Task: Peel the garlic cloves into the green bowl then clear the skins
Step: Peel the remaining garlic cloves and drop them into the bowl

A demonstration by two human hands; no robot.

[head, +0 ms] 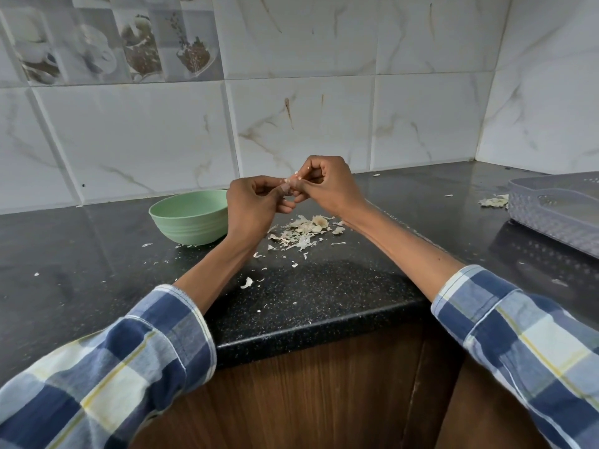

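Both hands are raised above the black counter (324, 286), just right of the green bowl (189, 217). My left hand (256, 205) pinches a small pinkish garlic clove (287, 188) between thumb and fingers. My right hand (327, 186) pinches the clove's top end, where a bit of pale skin sticks up. A pile of garlic skins (301, 233) lies on the counter below the hands. The bowl's inside is hidden from this angle.
Stray skin flakes (247, 282) are scattered toward the counter's front edge. A grey plastic basket (557, 209) sits at the far right, with more skins (494, 201) beside its left end. Tiled walls close off the back and right.
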